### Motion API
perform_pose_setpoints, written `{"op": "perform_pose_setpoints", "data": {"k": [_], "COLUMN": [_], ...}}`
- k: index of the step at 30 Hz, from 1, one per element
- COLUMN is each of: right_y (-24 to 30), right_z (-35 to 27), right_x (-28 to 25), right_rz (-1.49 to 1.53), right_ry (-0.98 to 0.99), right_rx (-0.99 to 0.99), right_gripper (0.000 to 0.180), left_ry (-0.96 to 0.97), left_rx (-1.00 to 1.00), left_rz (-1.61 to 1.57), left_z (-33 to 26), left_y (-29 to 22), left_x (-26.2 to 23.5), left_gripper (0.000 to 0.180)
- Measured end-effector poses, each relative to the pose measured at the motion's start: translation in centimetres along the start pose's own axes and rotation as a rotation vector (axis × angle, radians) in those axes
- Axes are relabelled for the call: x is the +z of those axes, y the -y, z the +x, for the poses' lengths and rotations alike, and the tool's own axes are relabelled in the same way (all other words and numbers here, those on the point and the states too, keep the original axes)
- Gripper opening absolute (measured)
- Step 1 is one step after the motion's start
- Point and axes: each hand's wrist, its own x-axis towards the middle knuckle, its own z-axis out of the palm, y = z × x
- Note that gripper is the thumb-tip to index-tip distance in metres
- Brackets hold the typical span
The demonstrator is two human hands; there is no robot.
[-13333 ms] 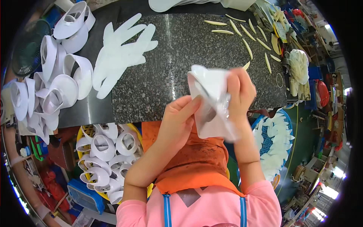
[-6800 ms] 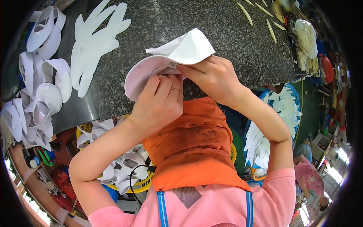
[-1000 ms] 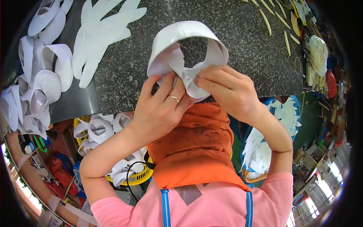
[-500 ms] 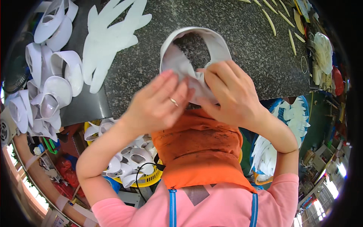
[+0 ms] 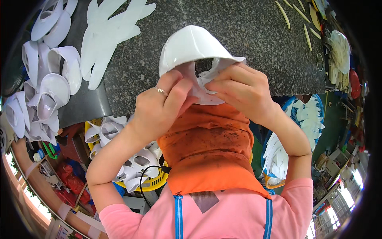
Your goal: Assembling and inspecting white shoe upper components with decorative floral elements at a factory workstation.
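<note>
We look down on two bare hands meeting over the near edge of a dark speckled bench, both holding one glossy white curved piece. The piece arches up just beyond the fingers, with an opening on the near side through which a patch of bench shows. The left hand, wearing a ring, is curled narrow on the piece's left side; its fingertips tuck in under the rim, so we cannot make out exactly what they press. The right hand pinches the near right part of the piece, its fingers bunched together and covering much of that edge. Beyond the left hand lie overlapping flat white pieces, cut off by the top of the view. Farther left of it, white hollow pieces are heaped so closely that we cannot separate them all. Below the left forearm, a yellow basket of similar white pieces is partly hidden by that arm. Past the right hand, toward the upper right, thin cream slivers lie on the bench, some cropped by the top. Right of the right forearm, a blue basket holds leaf-like white pieces, partly covered by the arm. An orange apron fills the space between the forearms.
</note>
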Motion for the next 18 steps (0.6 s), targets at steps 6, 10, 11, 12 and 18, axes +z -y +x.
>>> {"op": "perform_pose_setpoints", "data": {"k": [6, 10, 11, 12, 18], "right_y": [-0.6, -0.9, -0.7, -0.4, 0.1], "right_z": [-1.1, -1.2, -1.2, -1.1, -1.0], "right_x": [-0.1, -0.2, -0.4, -0.7, -0.9], "right_rz": [-0.013, -0.010, -0.010, 0.000, -0.064], "right_ry": [0.016, 0.104, 0.104, 0.130, 0.157], "right_rx": [-0.013, -0.075, -0.073, -0.065, -0.099], "right_gripper": [0.017, 0.019, 0.019, 0.022, 0.020], "left_ry": [-0.037, -0.063, -0.090, -0.089, 0.030], "left_rx": [-0.039, 0.055, 0.069, 0.067, 0.021], "left_rz": [0.043, -0.095, -0.130, -0.127, -0.121], "left_z": [0.2, -1.5, -1.4, -1.4, -1.6], "left_y": [-0.3, 0.7, 0.7, 0.6, 0.2], "left_x": [0.5, 0.4, 0.6, 0.7, 0.2], "left_gripper": [0.021, 0.027, 0.030, 0.030, 0.023]}}
